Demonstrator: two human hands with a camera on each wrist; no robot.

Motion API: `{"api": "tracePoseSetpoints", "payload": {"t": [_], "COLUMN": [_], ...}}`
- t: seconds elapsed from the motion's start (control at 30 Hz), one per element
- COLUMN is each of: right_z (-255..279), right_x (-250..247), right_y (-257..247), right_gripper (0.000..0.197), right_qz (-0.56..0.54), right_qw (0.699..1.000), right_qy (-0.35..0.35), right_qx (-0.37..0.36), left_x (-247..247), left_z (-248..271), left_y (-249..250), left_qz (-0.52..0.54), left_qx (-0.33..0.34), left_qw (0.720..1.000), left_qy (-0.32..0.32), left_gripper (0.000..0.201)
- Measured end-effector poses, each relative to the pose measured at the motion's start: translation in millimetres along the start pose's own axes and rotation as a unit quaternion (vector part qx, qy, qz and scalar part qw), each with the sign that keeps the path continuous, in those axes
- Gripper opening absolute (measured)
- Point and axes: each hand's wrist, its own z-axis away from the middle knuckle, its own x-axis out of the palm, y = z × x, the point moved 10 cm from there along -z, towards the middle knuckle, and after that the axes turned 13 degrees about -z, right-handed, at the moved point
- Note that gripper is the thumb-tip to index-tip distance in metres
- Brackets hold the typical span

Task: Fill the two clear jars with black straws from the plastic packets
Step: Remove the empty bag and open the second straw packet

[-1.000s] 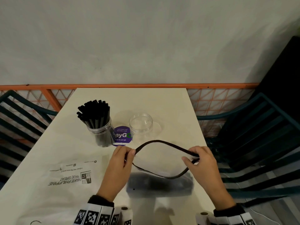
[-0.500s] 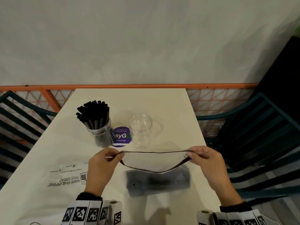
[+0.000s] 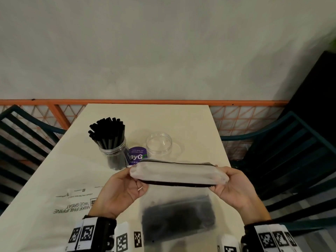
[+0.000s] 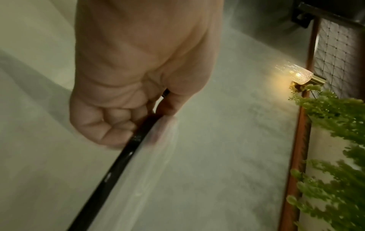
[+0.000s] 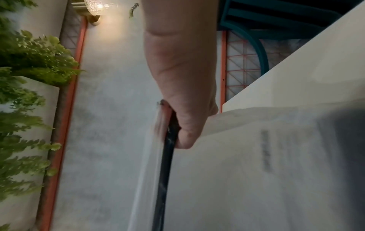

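A frosted plastic packet [image 3: 179,176] with a black zip strip along its mouth hangs between both hands above the table's near edge. A dark bundle of black straws [image 3: 178,218] lies in its lower part. My left hand [image 3: 135,177] pinches the left end of the mouth, and my right hand [image 3: 219,180] pinches the right end. The left wrist view shows the left hand [image 4: 156,118] curled on the black strip [image 4: 126,154]. The right wrist view shows the right hand [image 5: 173,132] curled on the strip [image 5: 166,171]. Behind stand a clear jar full of black straws [image 3: 112,144] and an empty clear jar [image 3: 159,145].
A purple round sticker [image 3: 136,156] lies between the jars on the cream table [image 3: 190,120]. A white printed mailer bag [image 3: 72,202] lies at the left front. Dark green slatted chairs [image 3: 283,160] flank the table, with an orange railing [image 3: 145,102] behind.
The packet mouth, earlier pulled wide into a loop, is now drawn flat and taut. Both hands have moved apart, risen a little and turned the mouth toward me.
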Motion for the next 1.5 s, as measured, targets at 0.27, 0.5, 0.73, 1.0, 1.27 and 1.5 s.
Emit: {"api": "tracePoseSetpoints", "payload": {"t": [0.27, 0.5, 0.73, 1.0, 1.27, 1.5], "right_z": [12, 20, 7, -5, 2, 8], "right_x": [-15, 0, -4, -15, -9, 31], "right_y": [-18, -5, 20, 51, 49, 32], "right_gripper": [0.02, 0.005, 0.016, 0.029, 0.02, 0.021], "right_qz": [0.498, 0.601, 0.406, 0.242, 0.065, 0.28], "right_qw": [0.845, 0.735, 0.881, 0.951, 0.985, 0.943], "right_qy": [0.131, 0.202, 0.169, 0.178, 0.158, 0.116], "right_qx": [-0.144, -0.239, -0.173, -0.076, -0.02, -0.134], "left_x": [4, -27, -22, -32, -36, -27], "left_z": [18, 43, 30, 11, 12, 23], "left_y": [20, 76, 62, 10, 25, 65], "left_qz": [-0.251, -0.593, -0.615, -0.233, -0.06, -0.269], "left_qx": [0.114, 0.241, 0.213, 0.009, 0.011, 0.122], "left_qw": [0.957, 0.718, 0.737, 0.972, 0.997, 0.954], "left_qy": [0.089, 0.273, 0.185, 0.033, -0.053, 0.053], "left_gripper": [0.012, 0.024, 0.009, 0.019, 0.034, 0.017]}}
